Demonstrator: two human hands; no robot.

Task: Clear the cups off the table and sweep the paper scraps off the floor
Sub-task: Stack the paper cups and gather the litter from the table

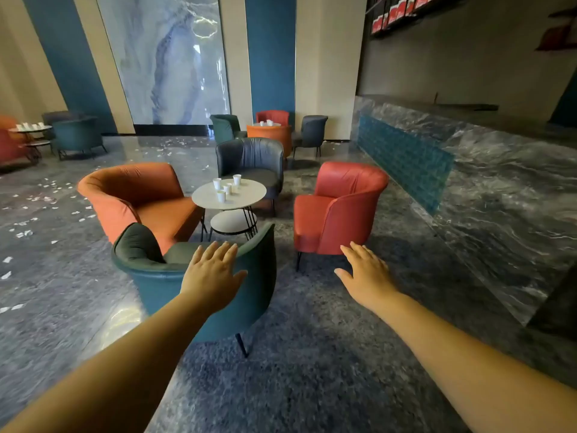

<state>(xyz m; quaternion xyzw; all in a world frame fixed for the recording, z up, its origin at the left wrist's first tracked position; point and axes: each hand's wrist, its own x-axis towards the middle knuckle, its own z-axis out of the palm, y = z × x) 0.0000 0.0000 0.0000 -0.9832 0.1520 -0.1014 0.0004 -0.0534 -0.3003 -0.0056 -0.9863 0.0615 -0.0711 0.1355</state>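
Note:
Several white paper cups (225, 187) stand on a round white table (249, 195) in the middle of a group of armchairs. More cups sit on a far left table (29, 129) and a far back table (266, 123). White paper scraps (40, 210) lie scattered over the dark marble floor at the left and further back. My left hand (212, 273) is held out flat, fingers straight, in front of the teal chair's back (249, 295). My right hand (365, 273) is stretched forward with spread fingers, empty, over the floor near the red chair (337, 210).
An orange armchair (140, 198) stands left of the round table, a dark grey one (249, 164) behind it. A long marble counter (499, 189) runs along the right. A gap of floor lies between the teal and red chairs.

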